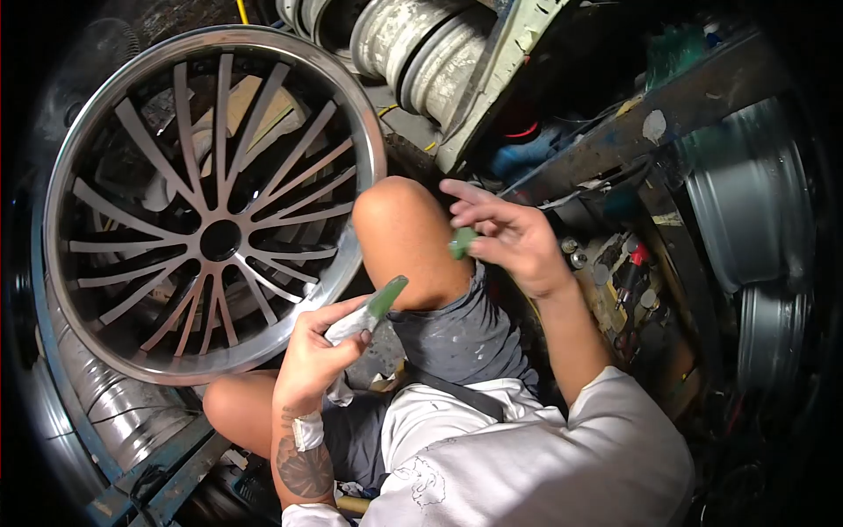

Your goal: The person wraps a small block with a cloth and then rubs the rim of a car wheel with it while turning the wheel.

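Note:
My left hand is closed around a tapered, white-and-green piece, its green end pointing up and to the right over my knee. My right hand pinches a small green piece between thumb and finger, the other fingers stretched out and slightly blurred. What kind of things these two are, I cannot tell. A large multi-spoke wheel rim stands tilted in front of me, left of my raised knee, its polished lip close beyond my left hand.
More wheel rims are stacked at the top, and silvery rims stand at the right. A blue metal frame runs along the lower left. Small tools and parts lie cluttered to the right of my right arm.

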A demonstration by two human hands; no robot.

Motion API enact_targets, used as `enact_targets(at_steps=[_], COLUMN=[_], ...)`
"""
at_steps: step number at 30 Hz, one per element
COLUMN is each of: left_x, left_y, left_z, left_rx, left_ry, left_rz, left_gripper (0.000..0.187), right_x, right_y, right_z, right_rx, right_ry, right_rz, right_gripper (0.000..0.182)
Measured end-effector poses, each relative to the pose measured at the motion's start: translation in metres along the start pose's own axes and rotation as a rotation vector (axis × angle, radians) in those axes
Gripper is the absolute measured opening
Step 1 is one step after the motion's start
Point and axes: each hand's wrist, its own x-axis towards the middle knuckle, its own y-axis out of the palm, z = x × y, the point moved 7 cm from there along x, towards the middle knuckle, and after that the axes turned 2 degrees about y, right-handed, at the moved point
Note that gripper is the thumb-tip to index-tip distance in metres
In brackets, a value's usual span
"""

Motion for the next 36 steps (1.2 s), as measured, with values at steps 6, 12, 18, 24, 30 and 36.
enact_targets(at_steps=[6, 12, 18, 24, 30, 36], left_x=[-0.006, -0.008, -0.006, -0.001, 0.003, 0.011], left_y=[0.006, 0.016, 0.024, 0.018, 0.002, -0.001], left_z=[-0.006, -0.005, 0.002, 0.007, 0.007, 0.006], left_rx=[-0.044, -0.043, -0.093, -0.09, -0.071, -0.122], left_ry=[-0.073, -0.075, -0.131, -0.146, -0.069, 0.087], left_rz=[0.009, 0.203, 0.286, 0.24, 0.027, -0.096], left_gripper=[0.049, 0.049, 0.048, 0.049, 0.047, 0.042], right_x=[-0.095, -0.194, -0.187, -0.17, -0.171, -0.192], right_y=[-0.137, -0.31, -0.328, -0.323, -0.288, -0.098], right_z=[-0.116, -0.265, -0.289, -0.301, -0.265, -0.216], right_rx=[0.129, -0.536, -1.155, -1.17, -1.024, -0.256], right_ry=[0.447, 0.706, 0.835, 0.9, 0.628, 0.98], right_rz=[-0.286, -0.876, -0.974, -0.892, -0.818, -0.131], right_gripper=[0.03, 0.029, 0.029, 0.034, 0.029, 0.04])
